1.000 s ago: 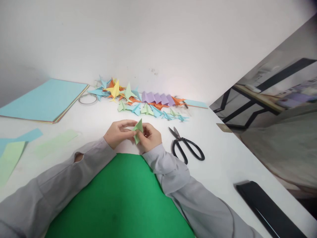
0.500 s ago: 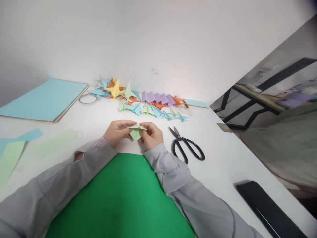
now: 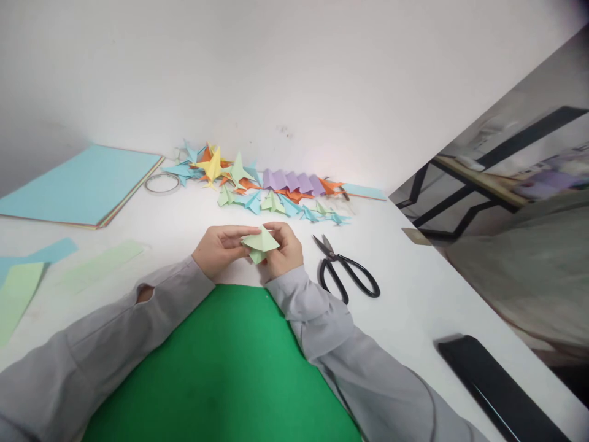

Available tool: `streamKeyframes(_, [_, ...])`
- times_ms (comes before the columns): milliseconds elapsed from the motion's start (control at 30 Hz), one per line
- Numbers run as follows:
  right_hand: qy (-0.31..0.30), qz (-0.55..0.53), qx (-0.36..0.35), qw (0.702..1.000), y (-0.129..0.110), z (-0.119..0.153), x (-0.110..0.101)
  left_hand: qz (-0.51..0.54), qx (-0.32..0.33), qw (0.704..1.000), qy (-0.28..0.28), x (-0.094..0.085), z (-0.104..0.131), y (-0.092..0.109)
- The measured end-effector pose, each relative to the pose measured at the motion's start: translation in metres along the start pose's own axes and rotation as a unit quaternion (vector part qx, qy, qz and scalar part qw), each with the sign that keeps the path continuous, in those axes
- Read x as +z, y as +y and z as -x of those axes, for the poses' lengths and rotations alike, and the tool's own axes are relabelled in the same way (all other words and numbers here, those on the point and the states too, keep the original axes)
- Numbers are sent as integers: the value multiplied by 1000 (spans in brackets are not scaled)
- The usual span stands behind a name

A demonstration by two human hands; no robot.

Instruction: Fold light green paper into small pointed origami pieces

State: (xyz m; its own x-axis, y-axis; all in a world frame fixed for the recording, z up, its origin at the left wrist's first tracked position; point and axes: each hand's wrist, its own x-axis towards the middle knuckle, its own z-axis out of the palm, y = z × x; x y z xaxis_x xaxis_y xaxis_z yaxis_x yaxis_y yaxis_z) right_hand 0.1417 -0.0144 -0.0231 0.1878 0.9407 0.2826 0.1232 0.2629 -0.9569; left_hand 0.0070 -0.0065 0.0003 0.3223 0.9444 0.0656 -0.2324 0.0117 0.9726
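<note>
Between my two hands is a small piece of folded light green paper, with a pointed top and a smaller flap below. My left hand pinches its left side between thumb and fingers. On the other side my right hand grips it, the fingers partly behind the paper. Both hands are just above the white table, past the far edge of a green mat. Black-handled scissors lie slightly apart-bladed to the right of my right hand.
Along the wall lie folded paper stars, pleated purple paper and small folded pieces. A stack of coloured sheets and a wire ring are at the left. Paper strips lie nearer. A black object is at the right.
The green paper's upper flap has swung up into a raised point, showing a broader face. My fingers have shifted slightly around it; both hands stay in about the same place.
</note>
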Motion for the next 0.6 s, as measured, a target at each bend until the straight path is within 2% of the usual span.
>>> streamKeyframes(100, [6, 33, -62, 998, -1, 0, -3, 91, -60, 994, -24, 1, 1, 4])
streamKeyframes(200, [-5, 46, -106, 993, -1, 1, -4, 150, -98, 983, 28, 2, 0, 7])
streamKeyframes(367, [-12, 87, -151, 985, -4, 6, -2, 111, -92, 987, 74, 5, -2, 3])
streamKeyframes(500, [-10, 108, -155, 982, -7, 9, -2, 107, -90, 987, 84, 5, -1, 0])
streamKeyframes(600, [3, 98, -121, 988, -6, 9, -2, 106, -87, 989, 57, 4, 0, 0])
